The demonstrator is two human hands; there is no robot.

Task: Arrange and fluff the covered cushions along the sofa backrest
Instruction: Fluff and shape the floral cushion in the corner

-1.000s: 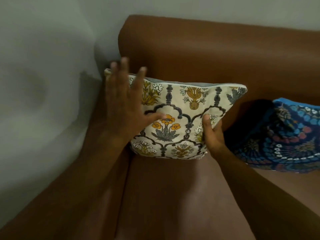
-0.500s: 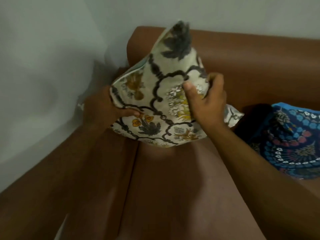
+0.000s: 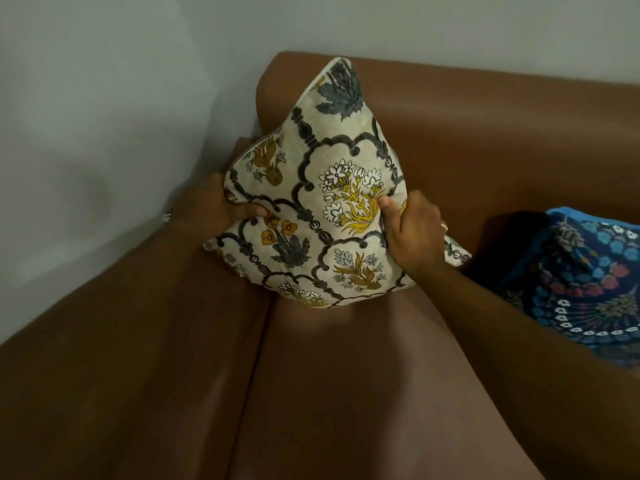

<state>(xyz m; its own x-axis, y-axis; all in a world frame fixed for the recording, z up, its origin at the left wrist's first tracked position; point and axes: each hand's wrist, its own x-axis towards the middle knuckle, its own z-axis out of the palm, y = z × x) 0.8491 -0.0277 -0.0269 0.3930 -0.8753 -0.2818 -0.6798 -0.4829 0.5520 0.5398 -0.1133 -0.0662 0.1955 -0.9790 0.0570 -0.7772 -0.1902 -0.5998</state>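
Observation:
A cream cushion (image 3: 329, 202) with black arches and yellow flowers stands on one corner in the sofa's left corner, tilted like a diamond against the brown backrest (image 3: 485, 133). My left hand (image 3: 214, 206) grips its left edge, thumb on the front. My right hand (image 3: 412, 230) pinches its right side, thumb pressed into the fabric. A dark blue patterned cushion (image 3: 581, 282) leans against the backrest at the right, partly cut off by the frame edge.
The brown sofa seat (image 3: 346, 393) stretches toward me, with the left armrest (image 3: 121, 341) beside a pale wall (image 3: 104, 116). A dark gap separates the two cushions.
The cream cushion went from lying flat against the backrest to standing on a corner. My left hand moved from its front to its left edge, and my right hand rose up its right side.

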